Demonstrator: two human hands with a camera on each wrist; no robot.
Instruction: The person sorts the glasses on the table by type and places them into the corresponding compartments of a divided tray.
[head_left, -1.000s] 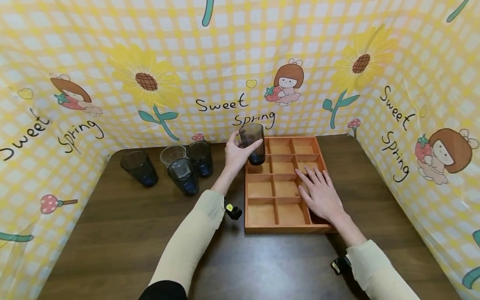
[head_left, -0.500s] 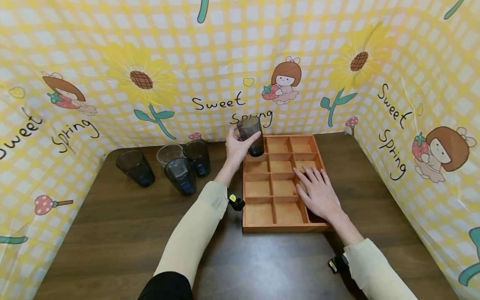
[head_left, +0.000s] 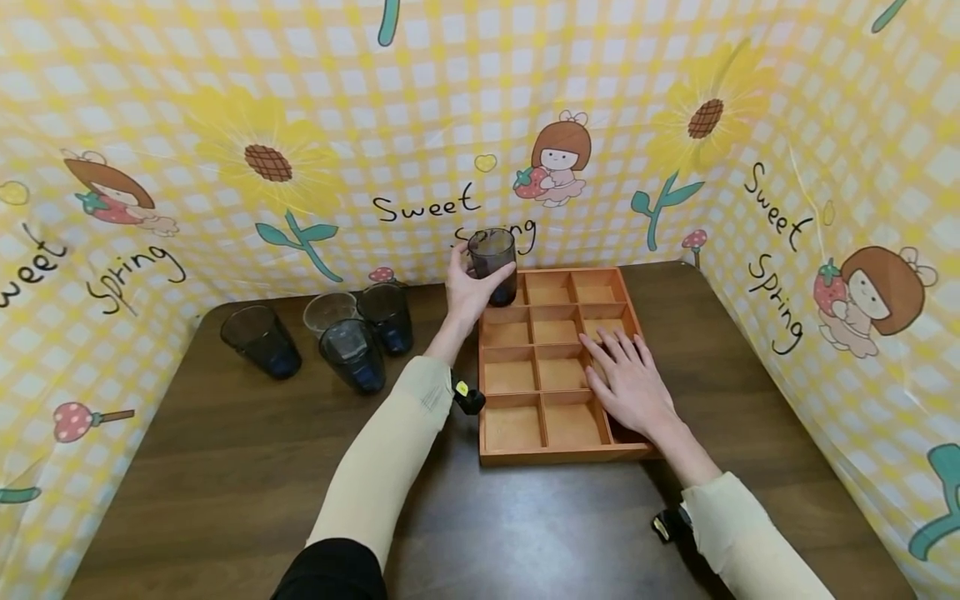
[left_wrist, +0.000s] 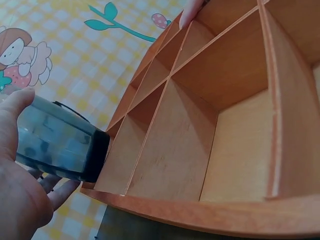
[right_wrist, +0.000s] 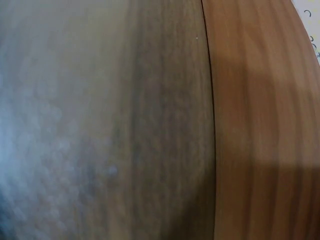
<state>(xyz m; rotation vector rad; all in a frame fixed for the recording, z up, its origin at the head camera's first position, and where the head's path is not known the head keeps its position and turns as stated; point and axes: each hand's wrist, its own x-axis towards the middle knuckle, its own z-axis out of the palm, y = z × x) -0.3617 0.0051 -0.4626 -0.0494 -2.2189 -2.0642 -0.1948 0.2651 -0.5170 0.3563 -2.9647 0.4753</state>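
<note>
My left hand [head_left: 468, 293] grips a dark tinted drinking glass [head_left: 492, 260] upright, thumb on the near side. The glass is at the far left compartment of a wooden divided tray [head_left: 540, 457]; in the left wrist view the dark base of the glass [left_wrist: 95, 156] overlaps the tray's partitions [left_wrist: 145, 145]. My right hand [head_left: 633, 385] rests with spread fingers on the tray's right side, over its dividers, holding nothing. In the right wrist view only the tray's outer wall [right_wrist: 260, 120] and the tabletop show; the hand is out of that view.
To the left of the tray, a dark glass [head_left: 262, 342] stands apart from a close group: a clear glass [head_left: 328, 310], a dark glass [head_left: 388, 317] and another dark glass [head_left: 352, 357]. A yellow checked cloth [head_left: 420, 100] encloses the back and sides of the brown table [head_left: 225, 467].
My left hand has carried the glass a little farther back, from over the second row to the far left compartment. The right hand stays on the tray. The whole view shifts slightly left.
</note>
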